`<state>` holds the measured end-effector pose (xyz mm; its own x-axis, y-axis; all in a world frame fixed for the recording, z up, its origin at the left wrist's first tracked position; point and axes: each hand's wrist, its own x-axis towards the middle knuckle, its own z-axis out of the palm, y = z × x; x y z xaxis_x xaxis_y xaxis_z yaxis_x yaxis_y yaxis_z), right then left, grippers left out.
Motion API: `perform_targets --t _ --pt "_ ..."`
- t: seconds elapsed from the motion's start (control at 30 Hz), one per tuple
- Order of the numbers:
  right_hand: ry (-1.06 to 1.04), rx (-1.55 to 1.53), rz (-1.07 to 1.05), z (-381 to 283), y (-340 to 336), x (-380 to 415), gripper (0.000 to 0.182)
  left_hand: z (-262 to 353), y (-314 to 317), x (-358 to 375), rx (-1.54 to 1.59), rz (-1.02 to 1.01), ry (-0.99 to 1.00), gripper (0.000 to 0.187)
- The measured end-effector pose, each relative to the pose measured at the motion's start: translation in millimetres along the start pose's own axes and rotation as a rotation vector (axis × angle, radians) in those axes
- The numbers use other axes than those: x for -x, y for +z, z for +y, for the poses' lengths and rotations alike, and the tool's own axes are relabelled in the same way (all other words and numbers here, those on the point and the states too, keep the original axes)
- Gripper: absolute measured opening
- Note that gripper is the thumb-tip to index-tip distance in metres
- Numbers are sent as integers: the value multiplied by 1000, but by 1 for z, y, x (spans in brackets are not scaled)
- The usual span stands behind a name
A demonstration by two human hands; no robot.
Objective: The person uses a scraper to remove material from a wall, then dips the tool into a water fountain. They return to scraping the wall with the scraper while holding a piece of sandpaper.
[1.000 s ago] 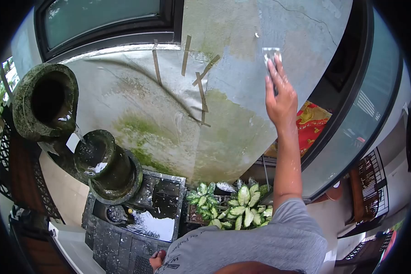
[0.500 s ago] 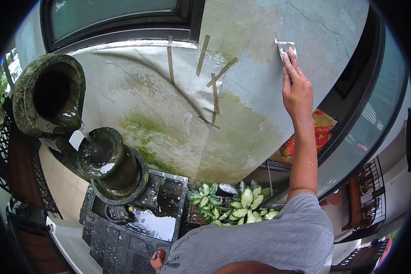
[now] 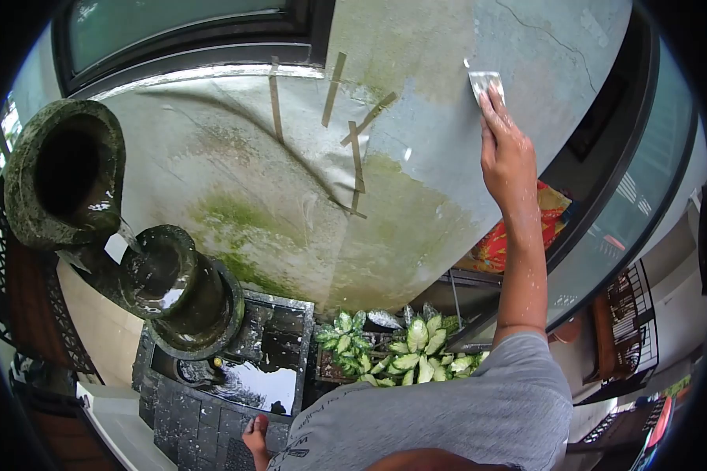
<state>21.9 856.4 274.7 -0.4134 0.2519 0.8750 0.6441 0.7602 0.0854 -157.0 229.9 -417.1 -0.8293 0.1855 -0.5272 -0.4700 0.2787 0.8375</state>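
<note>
My right hand [image 3: 507, 141] is raised against the weathered wall [image 3: 428, 110], closed on a flat metal scraper [image 3: 487, 85] with its fingers stretched along the blade. The blade lies at the pale blue, patchy paint. Just above its upper left corner is a small white flake [image 3: 466, 63], and another white flake [image 3: 408, 154] shows lower down in front of the wall. White specks dot the hand and forearm. My left hand is out of view.
Left stands a tiered stone fountain [image 3: 182, 314] with running water, above a dark-tiled basin [image 3: 305, 345]. Leafy plants [image 3: 416, 345] grow at the wall's foot. Brown tape strips [image 3: 357, 157] hold a sheet to the wall. A bare foot [image 3: 255, 439] shows below.
The scraper has shifted slightly and tilted on the wall, and the flake at its corner now sits apart from the blade. The view has turned a little, moving the fountain left.
</note>
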Motion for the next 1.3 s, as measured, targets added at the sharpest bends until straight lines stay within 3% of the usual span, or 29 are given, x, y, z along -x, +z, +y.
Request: perform_targets --t 0.1,0.2,0.23,0.3,0.43,0.63,0.73,0.9,1.0,1.3 --pt "54 5 -8 -4 8 -5 39 13 5 3 -69 -18 42 49" --pt "-30 6 43 -5 7 -37 41 -8 7 -8 -154 -25 162 50" --pt "-59 20 52 -5 4 -47 42 -6 9 -6 -159 -32 160 50" --pt "-80 35 49 -4 1 -43 42 -5 6 3 34 -62 -32 49" --pt "-5 65 -46 -10 -3 -5 42 -9 7 18 158 -1 -22 48" --pt "-55 27 26 -9 12 -35 42 -24 -13 22 -22 -23 -24 49" --pt "-63 23 10 -13 1 -63 40 -17 -15 17 -254 -5 -47 49" --pt "-89 87 -3 -7 -2 -28 42 -3 -7 4 26 41 -5 44" --pt "16 45 -14 -12 1 -14 42 9 -6 9 114 23 16 39" --pt "15 -57 -37 -4 0 -8 39 -5 -15 -10 -77 -63 -8 43"
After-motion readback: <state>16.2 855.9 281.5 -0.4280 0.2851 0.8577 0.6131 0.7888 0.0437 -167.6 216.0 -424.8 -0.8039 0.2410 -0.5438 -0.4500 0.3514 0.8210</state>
